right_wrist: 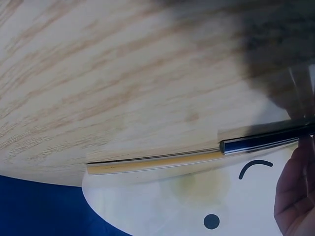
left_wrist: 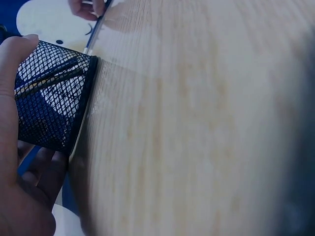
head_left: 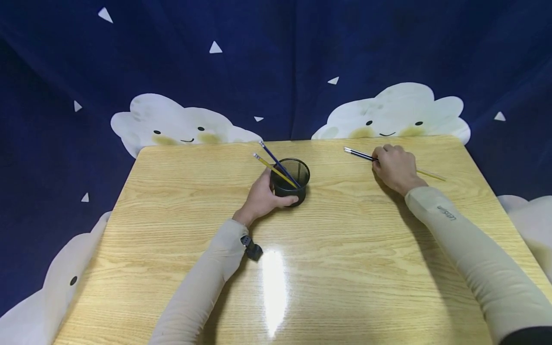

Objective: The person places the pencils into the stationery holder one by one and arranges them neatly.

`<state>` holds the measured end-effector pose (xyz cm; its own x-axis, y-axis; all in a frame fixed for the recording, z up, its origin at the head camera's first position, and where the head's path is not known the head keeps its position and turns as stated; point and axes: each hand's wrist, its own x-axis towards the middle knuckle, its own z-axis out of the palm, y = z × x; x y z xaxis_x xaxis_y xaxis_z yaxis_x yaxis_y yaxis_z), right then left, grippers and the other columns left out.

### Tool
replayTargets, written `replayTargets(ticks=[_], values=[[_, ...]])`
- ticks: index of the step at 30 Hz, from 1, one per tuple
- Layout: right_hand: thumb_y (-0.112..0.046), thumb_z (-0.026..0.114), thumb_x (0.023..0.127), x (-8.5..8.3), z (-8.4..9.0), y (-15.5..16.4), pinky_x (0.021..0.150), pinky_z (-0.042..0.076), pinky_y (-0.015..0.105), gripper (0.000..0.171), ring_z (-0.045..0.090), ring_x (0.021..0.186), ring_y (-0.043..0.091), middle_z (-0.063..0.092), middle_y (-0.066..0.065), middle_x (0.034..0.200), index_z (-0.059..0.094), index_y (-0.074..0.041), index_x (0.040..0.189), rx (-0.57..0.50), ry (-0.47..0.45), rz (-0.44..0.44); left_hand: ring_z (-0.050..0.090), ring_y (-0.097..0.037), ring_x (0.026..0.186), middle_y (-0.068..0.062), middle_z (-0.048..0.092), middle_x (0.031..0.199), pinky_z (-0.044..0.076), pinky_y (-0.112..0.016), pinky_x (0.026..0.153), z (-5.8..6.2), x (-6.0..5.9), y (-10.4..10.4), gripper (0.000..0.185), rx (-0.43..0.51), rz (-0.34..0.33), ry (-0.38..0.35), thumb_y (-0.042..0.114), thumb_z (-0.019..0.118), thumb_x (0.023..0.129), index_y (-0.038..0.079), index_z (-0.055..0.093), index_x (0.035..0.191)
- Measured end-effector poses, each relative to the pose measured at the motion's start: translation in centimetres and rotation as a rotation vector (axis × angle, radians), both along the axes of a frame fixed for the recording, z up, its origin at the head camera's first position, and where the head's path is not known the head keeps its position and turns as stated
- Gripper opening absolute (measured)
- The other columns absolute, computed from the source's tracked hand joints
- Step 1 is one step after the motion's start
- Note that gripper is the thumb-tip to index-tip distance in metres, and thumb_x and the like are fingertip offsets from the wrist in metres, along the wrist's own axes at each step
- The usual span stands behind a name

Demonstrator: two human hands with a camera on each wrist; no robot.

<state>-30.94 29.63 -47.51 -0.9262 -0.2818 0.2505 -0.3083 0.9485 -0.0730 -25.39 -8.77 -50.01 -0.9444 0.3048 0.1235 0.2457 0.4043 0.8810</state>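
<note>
My left hand (head_left: 260,195) grips a black mesh pencil cup (head_left: 302,192), with the thumb along its near side. Inside the cup lean a yellow pencil (head_left: 269,166) and a blue pencil (head_left: 270,154), eraser ends up and toward the left. Over to the right, my right hand (head_left: 393,165) pinches a dark blue pencil (right_wrist: 261,140) low at the table's surface. A second yellow pencil (right_wrist: 152,163) lies alongside it and sticks out past the hand to the right in the head view. The fingers hide the middle of both pencils.
The wooden table (head_left: 345,249) ends at a back edge just beyond the cup and the pencils. Behind it hangs a dark blue curtain (head_left: 267,62) with white clouds. A small black device (head_left: 252,249) is strapped at the left wrist.
</note>
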Motion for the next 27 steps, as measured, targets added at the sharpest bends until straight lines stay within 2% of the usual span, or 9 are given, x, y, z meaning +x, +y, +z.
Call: replayTargets(ticks=[11,27], values=[[-0.005,0.066,0.092,-0.38,-0.19,0.2,0.054,0.05,0.053,0.006,0.061,0.075,0.039,0.065,0.018,0.087,0.069,0.0,0.094,0.013,0.042,0.042,0.059,-0.011,0.11,0.005,0.062,0.119,0.045,-0.036,0.099,0.23,0.04,0.09,0.078,0.022,-0.008,-0.006,0.033,0.093,0.07,0.019,0.05,0.134],[-0.008,0.07,0.091,-0.62,-0.13,0.0,0.055,0.05,0.053,0.008,0.061,0.075,0.039,0.065,0.017,0.084,0.068,0.0,0.093,0.038,0.036,0.084,0.059,-0.01,0.109,0.006,0.062,0.119,0.046,-0.036,0.098,0.24,0.16,-0.04,0.079,0.025,-0.011,-0.005,0.035,0.093,0.07,0.017,0.051,0.135]])
